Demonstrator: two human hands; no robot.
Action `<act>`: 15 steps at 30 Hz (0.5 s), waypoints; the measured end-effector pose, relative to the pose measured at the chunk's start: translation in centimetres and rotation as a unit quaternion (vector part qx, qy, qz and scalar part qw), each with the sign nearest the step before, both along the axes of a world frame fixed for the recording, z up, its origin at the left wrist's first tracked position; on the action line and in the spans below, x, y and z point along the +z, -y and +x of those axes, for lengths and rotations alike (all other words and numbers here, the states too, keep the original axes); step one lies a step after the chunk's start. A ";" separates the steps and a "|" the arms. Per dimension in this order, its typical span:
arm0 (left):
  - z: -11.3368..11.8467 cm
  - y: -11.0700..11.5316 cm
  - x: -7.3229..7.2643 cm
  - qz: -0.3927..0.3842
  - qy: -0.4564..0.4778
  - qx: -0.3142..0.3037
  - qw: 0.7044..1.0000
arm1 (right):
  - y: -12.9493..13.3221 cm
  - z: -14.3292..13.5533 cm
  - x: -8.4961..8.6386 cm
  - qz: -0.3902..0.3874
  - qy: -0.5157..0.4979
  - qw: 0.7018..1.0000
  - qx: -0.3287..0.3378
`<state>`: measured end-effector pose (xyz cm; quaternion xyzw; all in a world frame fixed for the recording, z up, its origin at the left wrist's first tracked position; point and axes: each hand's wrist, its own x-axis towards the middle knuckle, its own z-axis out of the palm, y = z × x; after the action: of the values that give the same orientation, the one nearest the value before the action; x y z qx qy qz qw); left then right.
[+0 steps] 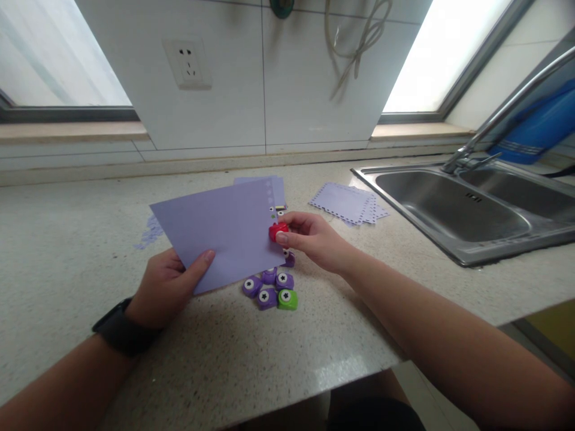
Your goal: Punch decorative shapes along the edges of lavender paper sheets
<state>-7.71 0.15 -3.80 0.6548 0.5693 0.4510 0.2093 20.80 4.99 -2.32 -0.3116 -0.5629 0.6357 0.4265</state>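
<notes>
A purple sheet of paper (224, 233) is held above the counter by my left hand (173, 284), thumb on top and fingers beneath. Star-shaped cutouts run along part of its right edge. My right hand (314, 239) pinches a small red punch (278, 231) at that edge. Just below the sheet lie several purple punches (266, 298) and a green punch (287, 299), each with a white star-marked disc. Others are partly hidden behind the sheet.
Purple sheets with punched edges (344, 202) lie to the right, near the metal sink (453, 197) and faucet (507, 114). More plain purple paper (278, 188) is behind the held sheet. Small purple scraps (150, 232) sit on the speckled counter (72, 239) at left.
</notes>
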 end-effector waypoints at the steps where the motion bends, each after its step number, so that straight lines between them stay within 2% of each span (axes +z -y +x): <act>1: 0.0 0.0 0.0 0.001 0.001 0.000 1.000 | 0.0 0.0 0.0 0.001 0.001 1.000 0.001; 15: 0.0 -0.1 -0.2 -0.010 0.013 0.001 1.000 | 0.0 0.0 0.2 0.005 0.002 1.000 0.000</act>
<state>-7.73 0.21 -3.96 0.6463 0.5716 0.4540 0.2222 20.78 4.98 -2.16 -0.3110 -0.5665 0.6323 0.4272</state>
